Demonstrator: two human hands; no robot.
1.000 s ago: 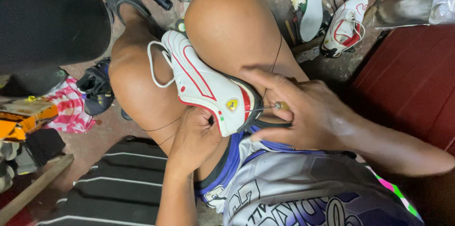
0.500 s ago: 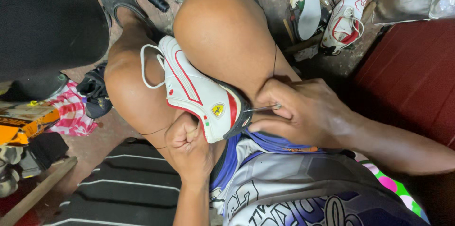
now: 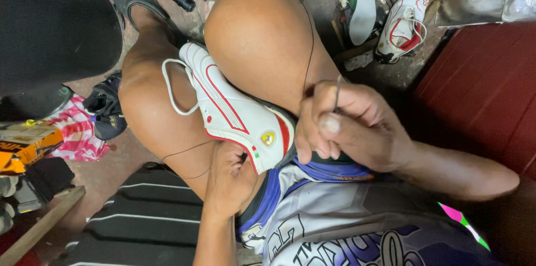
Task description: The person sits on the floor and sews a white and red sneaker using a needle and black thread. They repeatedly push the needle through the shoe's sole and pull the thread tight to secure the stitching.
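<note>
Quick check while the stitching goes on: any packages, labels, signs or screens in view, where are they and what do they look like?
Badge: on the side of the white and red shoe clamped between the knees; small yellow shield shape.
Flag tab: just below the badge near the sole edge; tiny striped strip.
Carton: far left on the floor; orange and yellow, partly cut off.
No screens or signs.

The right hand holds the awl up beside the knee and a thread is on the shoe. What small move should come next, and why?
Probably bring the right hand back down so the awl meets the sole edge of the white shoe. The tool points up, away from the shoe, while the left hand steadies the shoe between the knees and the black thread hangs loose.
</note>
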